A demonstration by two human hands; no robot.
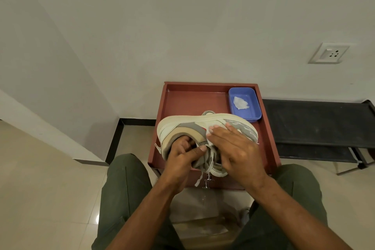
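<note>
A white and grey sneaker [182, 126] lies on its side over a reddish-brown drawer [190, 99], sole toward the wall. My left hand [182, 154] grips the shoe at its opening, fingers curled inside the collar. My right hand [233, 144] lies flat on the shoe's side, fingers straight, pressing a small white wipe [209, 138] against the upper. Loose laces [205, 164] hang down between my hands.
A blue plastic tray [253, 111] with a crumpled white wipe [240, 103] sits in the drawer's far right corner. A black bench [314, 126] stands to the right against the wall. My knees in dark green trousers flank the drawer. A wall socket [328, 53] is up right.
</note>
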